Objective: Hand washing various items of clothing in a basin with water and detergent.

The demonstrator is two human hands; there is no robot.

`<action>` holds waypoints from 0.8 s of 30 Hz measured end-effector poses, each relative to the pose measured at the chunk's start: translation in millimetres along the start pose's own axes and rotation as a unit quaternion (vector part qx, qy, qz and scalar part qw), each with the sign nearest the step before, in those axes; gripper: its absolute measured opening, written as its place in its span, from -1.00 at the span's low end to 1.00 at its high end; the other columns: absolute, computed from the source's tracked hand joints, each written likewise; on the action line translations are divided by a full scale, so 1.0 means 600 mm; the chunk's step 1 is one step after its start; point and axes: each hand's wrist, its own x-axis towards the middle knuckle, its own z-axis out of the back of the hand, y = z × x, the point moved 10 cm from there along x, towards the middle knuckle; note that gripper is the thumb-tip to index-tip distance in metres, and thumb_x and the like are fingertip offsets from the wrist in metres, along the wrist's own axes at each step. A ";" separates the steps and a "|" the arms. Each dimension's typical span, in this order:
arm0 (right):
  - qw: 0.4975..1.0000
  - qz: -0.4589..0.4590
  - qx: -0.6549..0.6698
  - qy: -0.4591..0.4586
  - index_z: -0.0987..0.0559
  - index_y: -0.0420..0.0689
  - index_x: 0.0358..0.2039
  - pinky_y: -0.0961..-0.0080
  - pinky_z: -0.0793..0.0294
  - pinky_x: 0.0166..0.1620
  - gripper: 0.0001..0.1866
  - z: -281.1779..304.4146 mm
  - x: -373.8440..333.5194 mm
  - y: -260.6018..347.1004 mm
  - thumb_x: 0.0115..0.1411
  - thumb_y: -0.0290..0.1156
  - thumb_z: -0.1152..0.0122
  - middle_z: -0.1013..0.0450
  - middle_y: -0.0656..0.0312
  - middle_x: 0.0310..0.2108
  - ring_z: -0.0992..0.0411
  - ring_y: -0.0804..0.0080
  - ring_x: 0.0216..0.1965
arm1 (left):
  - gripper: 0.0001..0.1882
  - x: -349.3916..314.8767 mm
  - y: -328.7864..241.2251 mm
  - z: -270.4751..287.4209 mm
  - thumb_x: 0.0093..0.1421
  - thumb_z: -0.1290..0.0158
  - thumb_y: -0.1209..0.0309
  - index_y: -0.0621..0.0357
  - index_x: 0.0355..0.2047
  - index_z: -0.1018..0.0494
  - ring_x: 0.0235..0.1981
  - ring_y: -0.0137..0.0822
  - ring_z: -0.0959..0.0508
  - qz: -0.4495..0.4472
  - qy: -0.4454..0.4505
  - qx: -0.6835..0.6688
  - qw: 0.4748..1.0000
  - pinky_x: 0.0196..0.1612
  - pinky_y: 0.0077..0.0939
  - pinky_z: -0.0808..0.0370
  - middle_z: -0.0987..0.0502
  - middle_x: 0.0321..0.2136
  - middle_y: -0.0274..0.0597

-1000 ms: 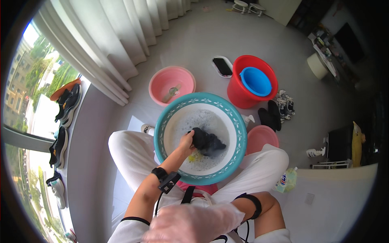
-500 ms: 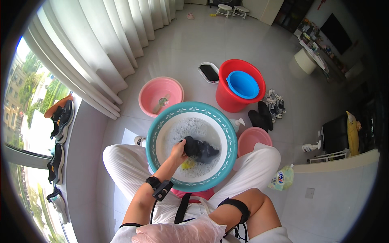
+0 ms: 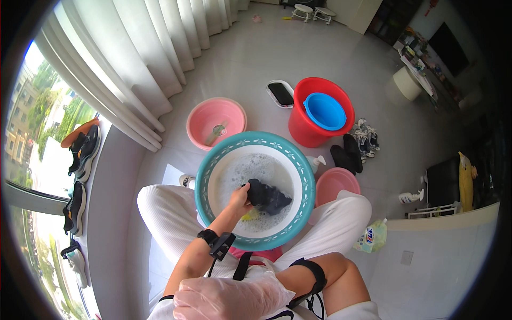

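Note:
In front of me a teal-rimmed basin [image 3: 204, 213] holds sudsy water. My left hand [image 3: 241, 197], bare, grips one end of a dark, wet item that looks like a shoe [image 3: 271, 198], partly sunk in the suds. Something yellow [image 3: 249, 215] shows in the water below it; its kind is unclear. My right hand [image 3: 218, 300], in a thin clear plastic glove, lies across my body against my left upper arm. Its fingers are curled, and whatever they may hold is hidden.
Beyond the basin stand a pink basin [image 3: 194, 121] and a red bucket [image 3: 306, 129] with a blue bucket [image 3: 324, 112] inside. At right are a pump bottle [image 3: 318, 161], another pink basin [image 3: 338, 184], black shoes [image 3: 346, 154] and a detergent bag [image 3: 372, 237]. Shoes [image 3: 78, 208] line the windowsill.
My gloved right hand has come up a little, showing more of its curled fingers. The left hand still grips the dark item, which has changed shape slightly. The whole view has shifted a little.

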 end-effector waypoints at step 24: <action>0.988 -0.110 -0.107 0.003 -0.47 -0.14 -0.47 0.45 -0.39 -0.35 -0.83 0.040 -0.061 -0.113 -0.10 -0.41 -0.25 -0.30 0.28 -0.46 -0.32 0.37 -0.40 | -0.74 0.013 0.022 0.038 0.25 0.04 0.14 -0.10 -0.11 -0.35 -0.34 -0.38 -0.43 0.010 0.011 -0.012 1.000 -0.29 -0.31 -0.37 -0.43 -0.31 -0.37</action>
